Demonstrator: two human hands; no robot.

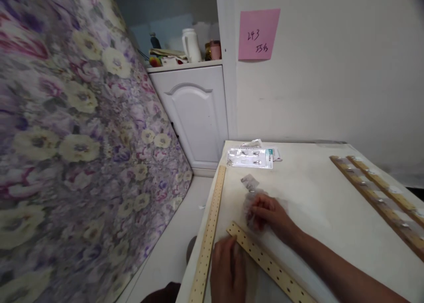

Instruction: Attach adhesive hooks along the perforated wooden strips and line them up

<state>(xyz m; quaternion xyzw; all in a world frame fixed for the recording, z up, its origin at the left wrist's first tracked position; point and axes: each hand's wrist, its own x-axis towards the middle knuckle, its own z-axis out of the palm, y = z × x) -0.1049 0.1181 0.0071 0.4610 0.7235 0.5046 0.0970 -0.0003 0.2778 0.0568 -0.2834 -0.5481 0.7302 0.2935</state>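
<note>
Left hand [228,272] lies flat beside perforated strip [274,267]; right fingers [257,215] pinch clear bag [249,200].

Tabletop [314,197] centre free, wooden strips [208,236] either side, blister pack [250,158] behind

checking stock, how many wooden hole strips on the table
4. One strip along the table's left edge, one slanting by the left hand, two side by side at right; more may lie off frame.

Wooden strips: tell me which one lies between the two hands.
The slanted strip, crossing between left hand and right hand; the others run along the table's sides.
</note>
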